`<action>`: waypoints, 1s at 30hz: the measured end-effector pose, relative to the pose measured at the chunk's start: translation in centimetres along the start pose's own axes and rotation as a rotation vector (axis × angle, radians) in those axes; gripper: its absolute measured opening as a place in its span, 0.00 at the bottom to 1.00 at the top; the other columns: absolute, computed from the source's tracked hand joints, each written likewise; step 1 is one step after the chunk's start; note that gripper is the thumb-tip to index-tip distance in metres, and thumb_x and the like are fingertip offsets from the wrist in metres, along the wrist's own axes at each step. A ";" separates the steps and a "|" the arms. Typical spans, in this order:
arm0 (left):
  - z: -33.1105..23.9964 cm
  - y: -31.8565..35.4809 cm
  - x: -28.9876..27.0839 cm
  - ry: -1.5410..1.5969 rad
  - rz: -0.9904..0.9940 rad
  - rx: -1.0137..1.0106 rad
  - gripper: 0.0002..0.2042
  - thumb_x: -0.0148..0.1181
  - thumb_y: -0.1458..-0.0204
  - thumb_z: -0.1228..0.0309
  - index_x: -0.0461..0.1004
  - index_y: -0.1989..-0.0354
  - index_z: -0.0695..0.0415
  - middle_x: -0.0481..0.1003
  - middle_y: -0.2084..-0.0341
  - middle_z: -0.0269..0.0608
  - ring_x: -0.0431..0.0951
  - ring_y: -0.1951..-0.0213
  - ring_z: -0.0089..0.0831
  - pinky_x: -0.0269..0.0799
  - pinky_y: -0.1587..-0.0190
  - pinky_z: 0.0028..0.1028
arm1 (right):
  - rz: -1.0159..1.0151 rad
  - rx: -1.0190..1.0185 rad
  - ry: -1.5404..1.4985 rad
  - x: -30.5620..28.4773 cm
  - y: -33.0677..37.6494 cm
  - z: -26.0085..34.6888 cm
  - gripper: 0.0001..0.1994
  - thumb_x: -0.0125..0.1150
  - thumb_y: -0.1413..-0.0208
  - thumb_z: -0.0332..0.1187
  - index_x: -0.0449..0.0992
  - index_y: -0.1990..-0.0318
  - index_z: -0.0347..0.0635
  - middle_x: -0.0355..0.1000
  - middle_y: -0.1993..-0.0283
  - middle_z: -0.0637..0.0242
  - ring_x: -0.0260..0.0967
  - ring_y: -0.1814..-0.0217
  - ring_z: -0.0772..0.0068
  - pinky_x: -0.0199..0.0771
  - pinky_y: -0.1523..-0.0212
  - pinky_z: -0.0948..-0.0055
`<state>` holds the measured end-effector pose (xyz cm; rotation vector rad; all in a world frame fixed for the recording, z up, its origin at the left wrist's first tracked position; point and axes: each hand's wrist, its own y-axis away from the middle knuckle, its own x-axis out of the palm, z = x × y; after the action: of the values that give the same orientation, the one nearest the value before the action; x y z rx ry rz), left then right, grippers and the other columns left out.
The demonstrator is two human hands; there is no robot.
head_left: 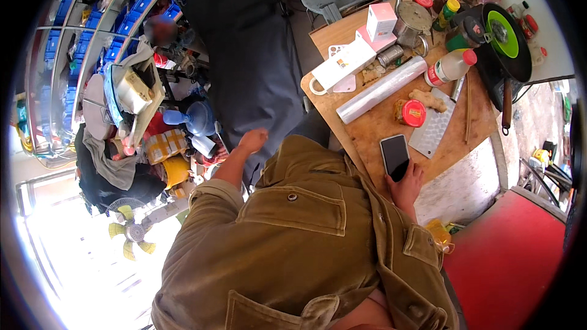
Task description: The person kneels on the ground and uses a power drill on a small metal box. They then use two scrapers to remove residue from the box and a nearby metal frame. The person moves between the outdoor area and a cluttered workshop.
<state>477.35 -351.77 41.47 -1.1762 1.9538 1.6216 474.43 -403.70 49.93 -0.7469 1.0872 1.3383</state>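
My right hand point(406, 188) is at the near edge of the wooden table, its fingers closed on the lower end of a smartphone point(394, 154) with a dark screen. Just beyond the phone stand a red-lidded jar point(409, 113) and a pale perforated grater-like plate point(432, 128). A piece of ginger point(428, 99) lies by the jar. Off to the left, my left hand point(252, 140) is loosely curled with nothing visible in it. It is in front of a long black covered surface point(235, 55); whether it touches that cover I cannot tell.
On the table point(367, 140) lie a roll of clear film point(382, 90), a white box point(343, 64) and a white bottle with a red cap point(451, 67). A black pan point(520, 64) holding a green bowl sits far right. Left are a blue water jug point(199, 118) and a fan point(131, 230).
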 end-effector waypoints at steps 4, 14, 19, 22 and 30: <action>-5.2 -1.7 -4.7 0.097 -0.223 0.162 0.11 0.51 0.47 0.68 0.73 0.58 0.58 0.76 0.69 0.45 0.77 0.65 0.36 0.71 0.60 0.33 | -0.021 0.023 0.002 0.2 0.3 0.2 0.42 0.73 0.70 0.39 0.62 0.43 0.34 0.62 0.50 0.52 0.58 0.47 0.49 0.59 0.45 0.56; -8.6 -12.1 -16.1 0.021 -0.123 0.194 0.13 0.49 0.47 0.68 0.73 0.56 0.59 0.76 0.61 0.50 0.75 0.56 0.46 0.69 0.53 0.37 | -0.048 0.119 0.034 2.2 -0.6 1.0 0.39 0.69 0.66 0.36 0.61 0.42 0.35 0.61 0.46 0.49 0.57 0.44 0.45 0.57 0.43 0.53; -11.0 -25.9 -22.2 -0.199 0.045 0.353 0.13 0.49 0.47 0.69 0.73 0.56 0.57 0.75 0.60 0.50 0.74 0.55 0.46 0.69 0.53 0.38 | 0.048 0.300 0.021 2.8 -0.5 2.1 0.47 0.71 0.71 0.30 0.55 0.36 0.40 0.54 0.37 0.48 0.49 0.36 0.42 0.48 0.37 0.51; -14.2 -35.4 -26.3 -0.249 0.149 0.393 0.12 0.50 0.47 0.69 0.74 0.56 0.57 0.75 0.60 0.49 0.74 0.55 0.46 0.69 0.53 0.38 | 0.195 0.519 0.183 1.9 -2.3 4.5 0.49 0.72 0.71 0.29 0.52 0.35 0.43 0.54 0.36 0.50 0.50 0.34 0.47 0.44 0.35 0.45; -19.6 -54.7 -36.9 -0.505 0.155 0.686 0.12 0.51 0.49 0.69 0.74 0.57 0.56 0.76 0.62 0.48 0.75 0.58 0.45 0.69 0.55 0.38 | 0.187 0.827 0.263 3.4 -3.2 6.0 0.41 0.66 0.67 0.23 0.57 0.39 0.43 0.56 0.36 0.55 0.52 0.33 0.51 0.43 0.35 0.38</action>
<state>545.96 -356.40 38.04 -0.3204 2.0164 1.0125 478.37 -397.39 48.46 -0.2006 1.7897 0.8170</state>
